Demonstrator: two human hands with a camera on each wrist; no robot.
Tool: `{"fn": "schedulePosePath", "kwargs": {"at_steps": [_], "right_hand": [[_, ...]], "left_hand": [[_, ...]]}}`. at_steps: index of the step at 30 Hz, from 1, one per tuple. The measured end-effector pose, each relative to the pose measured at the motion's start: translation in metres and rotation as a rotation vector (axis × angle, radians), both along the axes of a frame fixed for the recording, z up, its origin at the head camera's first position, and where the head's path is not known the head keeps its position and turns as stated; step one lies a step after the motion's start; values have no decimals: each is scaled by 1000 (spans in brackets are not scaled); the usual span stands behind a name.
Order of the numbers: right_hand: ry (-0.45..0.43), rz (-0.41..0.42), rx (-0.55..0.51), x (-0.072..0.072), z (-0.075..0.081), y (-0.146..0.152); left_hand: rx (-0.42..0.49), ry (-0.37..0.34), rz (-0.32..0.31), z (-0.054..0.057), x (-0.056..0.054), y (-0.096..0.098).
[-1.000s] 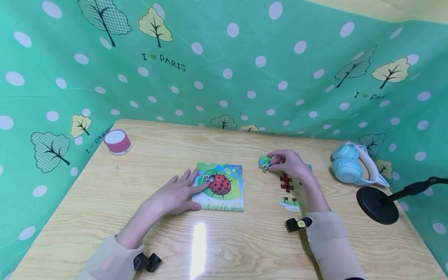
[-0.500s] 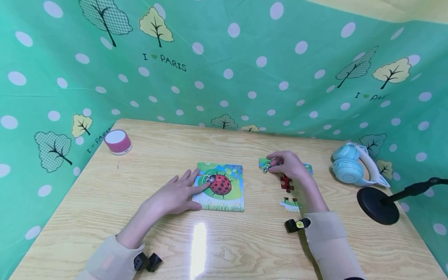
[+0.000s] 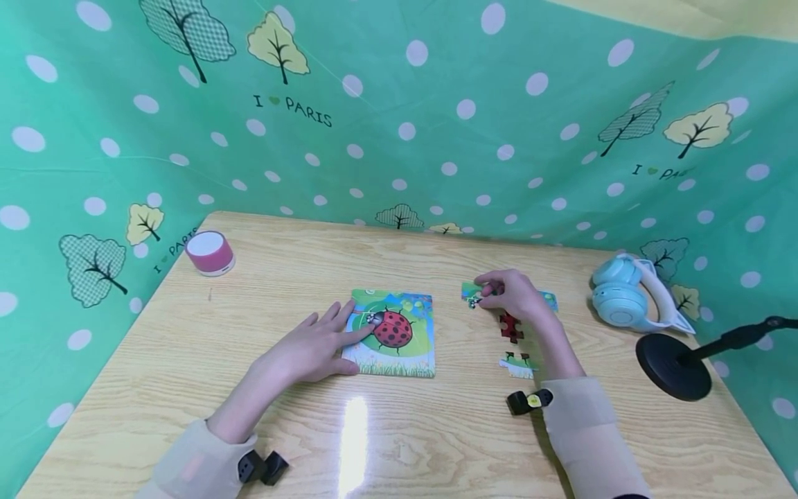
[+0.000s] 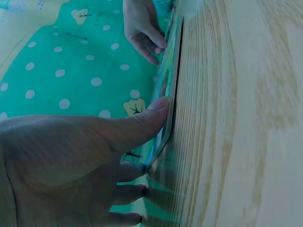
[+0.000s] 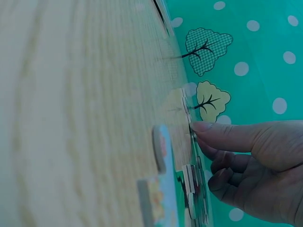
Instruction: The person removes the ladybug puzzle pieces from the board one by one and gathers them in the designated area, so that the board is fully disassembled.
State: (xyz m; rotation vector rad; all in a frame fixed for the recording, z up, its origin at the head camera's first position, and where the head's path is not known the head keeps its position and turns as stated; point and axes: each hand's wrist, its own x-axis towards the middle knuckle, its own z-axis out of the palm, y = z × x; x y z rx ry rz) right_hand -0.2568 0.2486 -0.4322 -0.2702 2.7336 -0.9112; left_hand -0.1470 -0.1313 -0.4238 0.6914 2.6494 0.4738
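Observation:
My left hand [image 3: 314,346] lies with fingers spread on the left side of a square ladybug picture board [image 3: 408,367]. In the left wrist view, the thumb [image 4: 142,125] presses on the board's edge. At the right, my right hand [image 3: 514,294] pinches a green jigsaw piece [image 3: 470,287] lying on the table, its fingers covering part of it. Below that hand are a red jigsaw piece [image 3: 510,327] and a green-and-white piece [image 3: 518,365]. A blue-green piece [image 3: 550,300] shows partly behind the wrist. In the right wrist view, the thumb [image 5: 208,135] meets a thin piece edge.
On the wooden table [image 3: 280,270], a pink cylindrical speaker [image 3: 210,254] stands at the back left. Light blue headphones [image 3: 626,294] lie at the right, near a black round stand base [image 3: 673,367]. A green polka-dot cloth [image 3: 374,138] hangs behind the table.
My right hand and the green jigsaw piece have shifted slightly toward me; more of the blue-green piece shows behind the wrist. The left hand has stayed in place on the board.

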Motion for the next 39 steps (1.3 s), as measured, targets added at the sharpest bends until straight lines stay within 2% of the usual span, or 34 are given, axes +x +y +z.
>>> {"fn": "schedulePosePath", "kwargs": {"at_steps": [10,16,24,29,35,39], "right_hand": [[10,-34,-11,4,7,2],[31,-26,-74,11,14,-8],[113,34,-165,16,28,-51],[90,63,-238,21,27,-81],[67,128,-267,26,24,-112],[50,176,-275,30,22,-130]], "left_hand": [[10,11,-10,0,0,1],[17,22,-4,-1,1,2],[3,53,-2,-4,0,1],[-2,65,7,-3,-2,0],[-34,146,66,-1,-5,0],[-50,133,121,-2,-6,-1]]}}
